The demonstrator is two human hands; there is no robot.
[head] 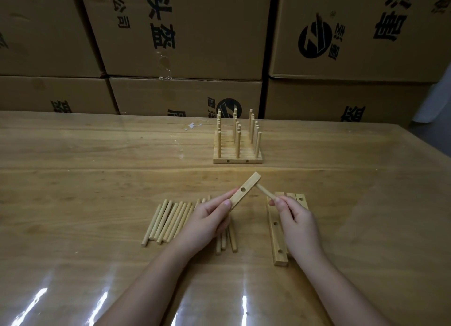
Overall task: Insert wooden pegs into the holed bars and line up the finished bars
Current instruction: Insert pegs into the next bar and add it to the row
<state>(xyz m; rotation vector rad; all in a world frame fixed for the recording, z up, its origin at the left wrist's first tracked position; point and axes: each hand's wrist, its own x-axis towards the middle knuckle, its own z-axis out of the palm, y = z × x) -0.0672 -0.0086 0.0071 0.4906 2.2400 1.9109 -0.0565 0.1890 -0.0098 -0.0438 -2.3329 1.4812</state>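
My left hand [210, 218] grips a holed wooden bar [245, 190] by its lower end, tilted up to the right above the table. My right hand [296, 219] pinches a wooden peg [266, 192], whose far tip meets the bar's upper end from behind. Under my left hand lies a row of loose pegs [166, 219]. Several empty holed bars [277, 238] lie under and beside my right hand. Farther back, finished bars with upright pegs [238, 142] stand lined up side by side.
The wooden table [97, 174] has a glossy cover with glare near its front edge. Stacked cardboard boxes [185, 37] form a wall along the table's far edge. A few white scraps [192, 125] lie near the back.
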